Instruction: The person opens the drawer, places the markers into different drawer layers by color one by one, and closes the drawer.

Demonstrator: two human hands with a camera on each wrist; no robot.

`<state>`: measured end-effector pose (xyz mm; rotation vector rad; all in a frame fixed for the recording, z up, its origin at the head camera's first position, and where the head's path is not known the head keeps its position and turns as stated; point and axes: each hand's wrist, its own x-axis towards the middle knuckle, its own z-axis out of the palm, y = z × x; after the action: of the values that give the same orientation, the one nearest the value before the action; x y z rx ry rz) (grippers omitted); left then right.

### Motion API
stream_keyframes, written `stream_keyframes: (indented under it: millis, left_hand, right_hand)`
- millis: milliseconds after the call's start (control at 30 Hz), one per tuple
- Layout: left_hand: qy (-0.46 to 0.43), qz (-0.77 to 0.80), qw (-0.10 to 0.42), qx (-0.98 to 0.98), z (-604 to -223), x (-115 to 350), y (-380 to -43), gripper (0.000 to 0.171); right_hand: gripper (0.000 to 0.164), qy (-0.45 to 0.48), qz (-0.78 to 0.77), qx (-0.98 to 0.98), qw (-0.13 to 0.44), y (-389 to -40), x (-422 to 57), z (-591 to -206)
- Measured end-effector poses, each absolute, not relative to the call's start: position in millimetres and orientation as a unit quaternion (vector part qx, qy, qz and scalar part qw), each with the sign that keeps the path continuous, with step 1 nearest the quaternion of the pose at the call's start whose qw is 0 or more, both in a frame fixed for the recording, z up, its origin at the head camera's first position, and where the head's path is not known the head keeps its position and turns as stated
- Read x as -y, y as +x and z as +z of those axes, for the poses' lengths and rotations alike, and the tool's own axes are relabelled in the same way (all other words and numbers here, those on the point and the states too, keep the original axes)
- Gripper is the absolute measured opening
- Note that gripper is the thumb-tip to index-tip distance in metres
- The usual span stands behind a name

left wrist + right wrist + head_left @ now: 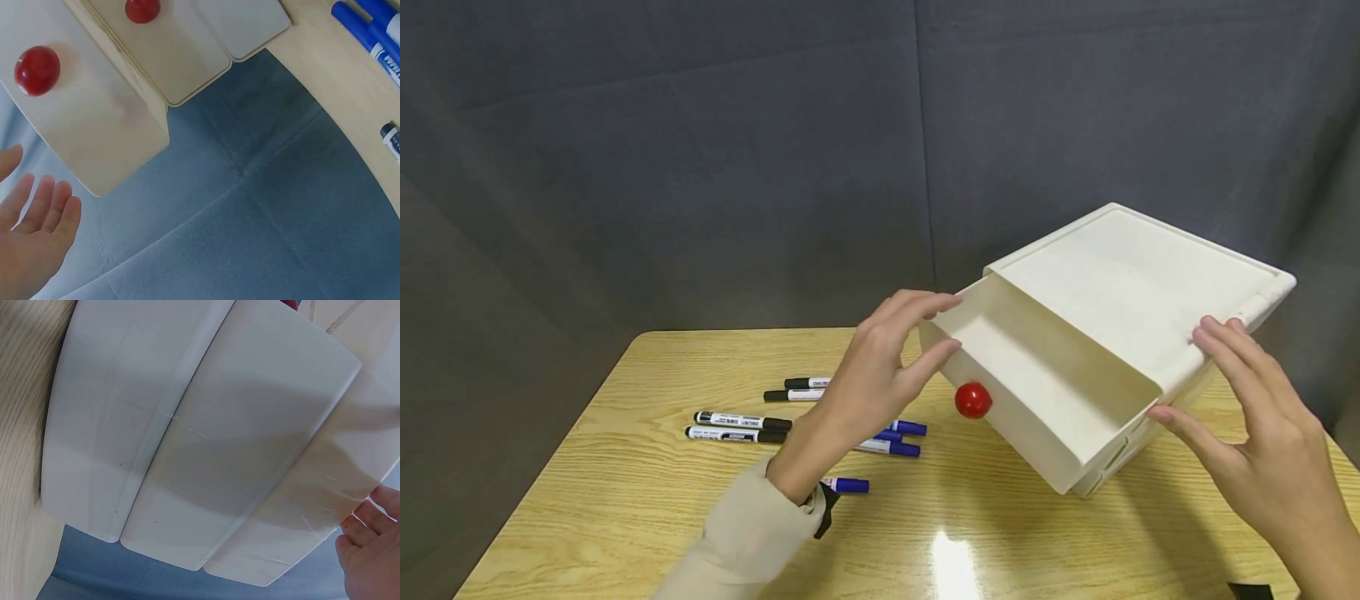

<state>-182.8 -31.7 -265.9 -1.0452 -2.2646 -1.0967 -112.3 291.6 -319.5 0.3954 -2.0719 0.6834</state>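
Note:
A white plastic drawer unit (1138,283) stands at an angle on the right of the table. Its top drawer (1026,429) is pulled out, showing the inside floor and a round red knob (973,400) on the front. My left hand (876,354) is at the far end of that drawer front, thumb and fingers spread apart; the left wrist view has the fingers just off the drawer's edge. On the opposite side, my right hand (1262,425) has its fingertips at the unit's top side edge, thumb near the front corner. A lower drawer's red knob (143,9) shows in the left wrist view.
Several markers lie on the wooden table (647,375) to the left: black-capped markers (737,421) and blue-capped markers (887,447), some partly hidden behind my left arm. A dark grey curtain (775,167) hangs behind the table's back edge.

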Motion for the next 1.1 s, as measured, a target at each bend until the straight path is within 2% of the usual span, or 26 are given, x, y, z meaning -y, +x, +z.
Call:
stream_keyframes:
  millis: [133, 300, 767, 1100]
  left_hand:
    - [-0.373, -0.401, 0.224, 0.806, -271, 34, -178, 0.038]
    - [-0.377, -0.411, 0.218, 0.801, -276, 34, -174, 0.039]
    - [-0.371, -0.447, 0.157, 0.799, -288, 29, -164, 0.038]
    - [-0.338, -0.485, 0.082, 0.802, -297, 25, -159, 0.033]
  right_hand:
    - [0.090, 0.163, 0.273, 0.835, 0.449, -113, -291, -319]
    - [0.089, 0.168, 0.270, 0.832, 0.454, -113, -291, -318]
    - [0.089, 0.173, 0.270, 0.829, 0.458, -113, -290, -317]
    - [0.090, 0.160, 0.274, 0.836, 0.447, -112, -290, -317]
